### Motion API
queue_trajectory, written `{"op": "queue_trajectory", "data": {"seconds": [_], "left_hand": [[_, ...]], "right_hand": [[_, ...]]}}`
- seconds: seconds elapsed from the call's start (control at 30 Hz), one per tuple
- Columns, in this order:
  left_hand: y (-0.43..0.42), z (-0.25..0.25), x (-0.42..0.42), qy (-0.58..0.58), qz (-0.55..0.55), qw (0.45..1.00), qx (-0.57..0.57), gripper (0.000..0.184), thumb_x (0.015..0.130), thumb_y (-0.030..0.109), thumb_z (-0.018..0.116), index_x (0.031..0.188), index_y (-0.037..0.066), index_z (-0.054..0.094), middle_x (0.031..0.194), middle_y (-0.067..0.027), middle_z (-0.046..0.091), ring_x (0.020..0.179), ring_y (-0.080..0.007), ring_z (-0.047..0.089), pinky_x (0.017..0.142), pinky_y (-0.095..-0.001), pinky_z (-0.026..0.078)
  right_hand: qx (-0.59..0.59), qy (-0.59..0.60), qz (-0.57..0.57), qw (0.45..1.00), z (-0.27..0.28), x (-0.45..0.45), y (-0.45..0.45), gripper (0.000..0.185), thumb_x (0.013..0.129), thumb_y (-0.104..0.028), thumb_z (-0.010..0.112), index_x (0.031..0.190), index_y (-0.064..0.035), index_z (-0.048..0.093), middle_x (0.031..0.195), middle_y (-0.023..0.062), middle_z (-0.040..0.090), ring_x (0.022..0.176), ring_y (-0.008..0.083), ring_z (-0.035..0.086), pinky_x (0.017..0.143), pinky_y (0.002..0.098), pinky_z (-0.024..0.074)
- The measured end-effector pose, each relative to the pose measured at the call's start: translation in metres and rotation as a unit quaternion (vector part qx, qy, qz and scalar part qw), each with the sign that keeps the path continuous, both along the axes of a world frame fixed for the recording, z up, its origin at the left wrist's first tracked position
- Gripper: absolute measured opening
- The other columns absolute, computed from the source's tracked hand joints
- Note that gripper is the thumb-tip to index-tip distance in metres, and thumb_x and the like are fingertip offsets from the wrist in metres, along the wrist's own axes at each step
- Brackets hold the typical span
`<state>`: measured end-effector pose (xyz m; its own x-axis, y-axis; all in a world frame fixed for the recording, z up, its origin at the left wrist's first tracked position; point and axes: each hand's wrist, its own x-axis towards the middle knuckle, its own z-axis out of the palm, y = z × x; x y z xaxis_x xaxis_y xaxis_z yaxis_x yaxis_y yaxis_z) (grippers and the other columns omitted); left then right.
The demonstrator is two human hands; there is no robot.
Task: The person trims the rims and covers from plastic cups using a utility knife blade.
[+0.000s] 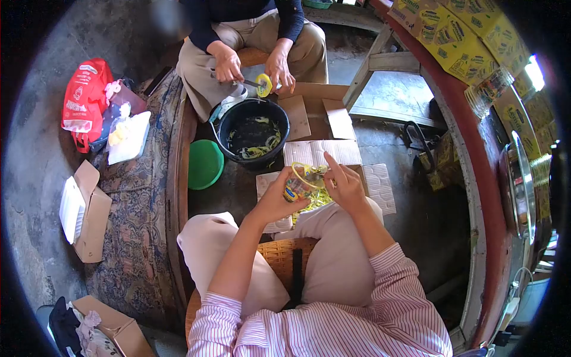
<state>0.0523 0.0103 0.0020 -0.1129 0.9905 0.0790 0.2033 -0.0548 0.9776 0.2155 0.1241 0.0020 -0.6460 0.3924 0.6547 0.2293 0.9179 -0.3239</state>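
A clear plastic cup [299,183] with a yellow rim and a printed label is held in my left hand [278,197], tilted above my lap. Close to the cup's right side is my right hand [345,183], its index finger pointing up and the other fingers curled; a small dark tool seems to be between them, partly hidden. Beneath my hands, yellow-green strips [319,199] lie in an open cardboard box. Beyond them, a black bucket [235,143] holds some more strips.
Opposite me, a seated person's hands [279,70] hold a yellow-rimmed piece and a knife over the bucket. A green lid [205,165] lies left of the bucket. Cardboard flaps [379,189] spread to the right. A red bag [87,101] rests at the left.
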Motion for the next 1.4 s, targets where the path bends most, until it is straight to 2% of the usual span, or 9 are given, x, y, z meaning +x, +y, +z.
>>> {"op": "queue_trajectory", "data": {"seconds": [0.2,0.3,0.4,0.5,0.6,0.8,1.1,1.2,1.4], "left_hand": [[-0.001,0.001,-0.002,0.025,-0.044,0.998,-0.029,0.075,0.065,0.014,0.075,0.128,0.007,0.034,0.118,-0.0096,0.047,0.106,-0.0183,0.047,0.091,-0.031,0.038],[-0.001,-0.006,0.006,-0.068,-0.042,0.997,-0.019,0.076,0.065,0.015,0.075,0.129,0.007,0.034,0.119,-0.0103,0.047,0.11,-0.0205,0.045,0.095,-0.0318,0.035],[-0.001,0.004,0.005,-0.034,-0.033,0.998,-0.032,0.075,0.065,0.014,0.076,0.128,0.006,0.035,0.119,-0.0103,0.047,0.108,-0.0195,0.046,0.092,-0.0308,0.038],[-0.001,0.01,0.003,-0.086,-0.036,0.994,-0.051,0.072,0.064,0.013,0.077,0.125,0.007,0.038,0.116,-0.01,0.049,0.104,-0.0171,0.05,0.087,-0.0295,0.042],[0.003,-0.001,0.001,-0.147,-0.064,0.987,0.002,0.067,0.064,0.01,0.075,0.12,0.004,0.04,0.109,-0.0078,0.051,0.099,-0.0131,0.05,0.085,-0.0281,0.043],[-0.004,0.012,0.0,-0.082,-0.055,0.992,0.079,0.068,0.055,0.007,0.08,0.114,0.004,0.047,0.104,-0.0067,0.056,0.092,-0.0135,0.055,0.079,-0.0296,0.047],[-0.013,0.027,-0.005,0.002,0.005,0.997,0.082,0.063,0.055,0.008,0.08,0.111,0.005,0.05,0.106,-0.0054,0.056,0.098,-0.0163,0.054,0.086,-0.0295,0.043],[-0.014,0.025,-0.007,0.012,0.016,0.996,0.09,0.064,0.055,0.008,0.08,0.111,0.005,0.049,0.107,-0.0061,0.056,0.098,-0.0164,0.054,0.086,-0.0292,0.043],[-0.012,0.024,-0.013,-0.007,0.043,0.995,0.09,0.065,0.055,0.008,0.08,0.111,0.004,0.049,0.107,-0.007,0.056,0.099,-0.0168,0.054,0.088,-0.0291,0.042]], "right_hand": [[-0.024,0.005,0.017,1.0,0.002,0.0,-0.004,0.059,0.067,0.004,0.058,0.124,0.0017,0.041,0.067,0.0065,0.057,0.058,0.02,0.056,0.055,0.0317,0.0473],[-0.037,0.028,0.029,0.998,0.007,-0.003,-0.004,0.059,0.066,0.004,0.059,0.123,0.0013,0.043,0.068,0.0066,0.058,0.059,0.0205,0.057,0.056,0.0321,0.0478],[-0.037,0.038,0.006,0.999,0.007,-0.001,-0.003,0.057,0.065,0.006,0.061,0.12,0.0006,0.046,0.07,0.0068,0.06,0.061,0.0205,0.058,0.058,0.0318,0.0485],[-0.018,0.045,-0.049,0.998,0.009,0.005,-0.001,0.054,0.064,0.008,0.064,0.116,0.0004,0.051,0.069,0.0071,0.062,0.063,0.0193,0.061,0.061,0.0294,0.0495],[-0.055,0.101,-0.074,0.991,0.008,0.006,0.001,0.048,0.063,0.009,0.063,0.109,-0.0008,0.055,0.068,0.0073,0.062,0.062,0.0187,0.061,0.06,0.0287,0.0488],[-0.078,0.135,-0.107,0.982,0.012,0.008,0.002,0.038,0.062,0.007,0.06,0.098,-0.0042,0.062,0.07,0.0073,0.062,0.065,0.0206,0.059,0.061,0.0295,0.0476],[-0.104,0.124,-0.093,0.982,0.008,0.004,0.002,0.035,0.061,0.007,0.061,0.094,-0.0054,0.063,0.07,0.008,0.061,0.065,0.0211,0.059,0.061,0.0296,0.0474],[-0.096,0.113,-0.089,0.985,0.007,0.004,0.001,0.034,0.062,0.007,0.062,0.094,-0.0059,0.063,0.069,0.008,0.061,0.065,0.0201,0.059,0.062,0.0302,0.0478],[-0.213,0.207,-0.083,0.951,0.016,-0.022,0.005,0.025,0.065,0.006,0.065,0.089,-0.0014,0.063,0.07,0.0054,0.06,0.067,0.0114,0.057,0.063,0.0233,0.0477]]}}
